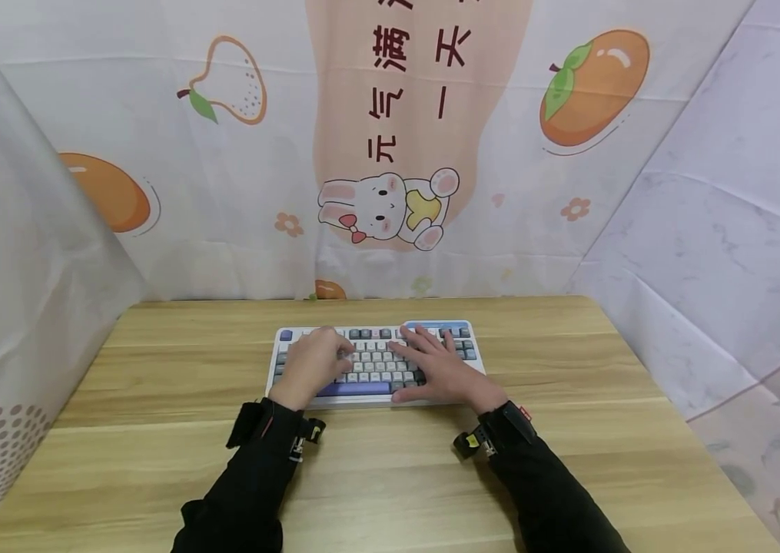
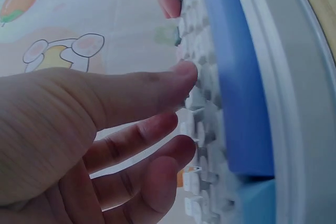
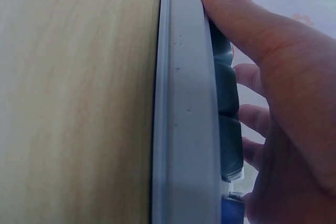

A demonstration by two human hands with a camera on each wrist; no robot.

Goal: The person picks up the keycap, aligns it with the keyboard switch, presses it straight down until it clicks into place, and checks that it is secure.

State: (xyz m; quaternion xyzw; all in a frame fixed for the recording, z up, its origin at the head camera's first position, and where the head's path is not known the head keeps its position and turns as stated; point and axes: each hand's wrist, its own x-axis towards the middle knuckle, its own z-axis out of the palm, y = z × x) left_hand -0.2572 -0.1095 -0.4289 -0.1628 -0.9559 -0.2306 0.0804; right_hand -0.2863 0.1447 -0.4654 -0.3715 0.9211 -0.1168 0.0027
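Observation:
A white keyboard (image 1: 370,356) with grey and blue keys lies on the wooden table in the head view. Over its left part is my left hand (image 1: 312,365), with fingers bent loosely at the keys. The left wrist view has its thumb (image 2: 152,90) at the light keys beside the long blue space bar (image 2: 236,77). My right hand (image 1: 441,372) spreads across the right part of the keyboard, fingers apart over the keys. In the right wrist view its thumb (image 3: 236,14) rests at the keyboard's front rim (image 3: 191,108), next to dark keys (image 3: 230,140).
The wooden table (image 1: 390,476) extends in front of the keyboard and to both sides. A printed cloth (image 1: 244,169) with fruit and a rabbit hangs behind it. More cloth encloses the left and right sides. Both wrists carry strapped-on cameras over black sleeves.

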